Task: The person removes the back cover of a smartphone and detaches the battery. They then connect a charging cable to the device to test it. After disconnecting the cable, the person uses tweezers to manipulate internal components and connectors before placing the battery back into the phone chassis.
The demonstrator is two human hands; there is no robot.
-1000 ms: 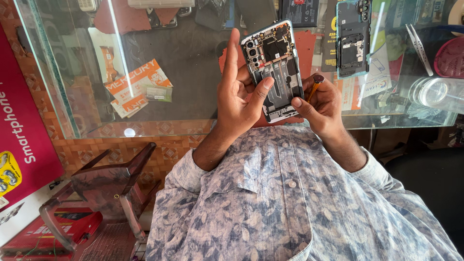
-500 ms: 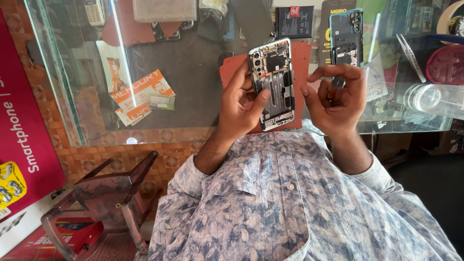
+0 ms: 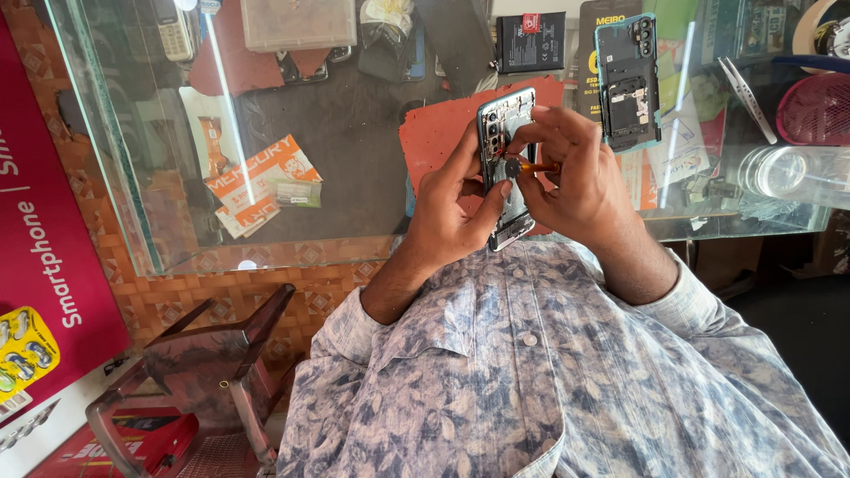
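The left hand [image 3: 452, 208] grips an opened smartphone [image 3: 506, 164] by its edge, thumb pressed across the exposed insides, tilting it upright above the red mat [image 3: 434, 133]. The right hand [image 3: 580, 181] is closed around a small orange-handled screwdriver [image 3: 531, 165], its dark tip meeting the phone's middle. At one o'clock from the hands a teal back cover [image 3: 627, 81] lies on the glass counter [image 3: 310, 195]; at three o'clock sits a clear round container [image 3: 779, 173]; tweezers [image 3: 748, 87] lie at two o'clock
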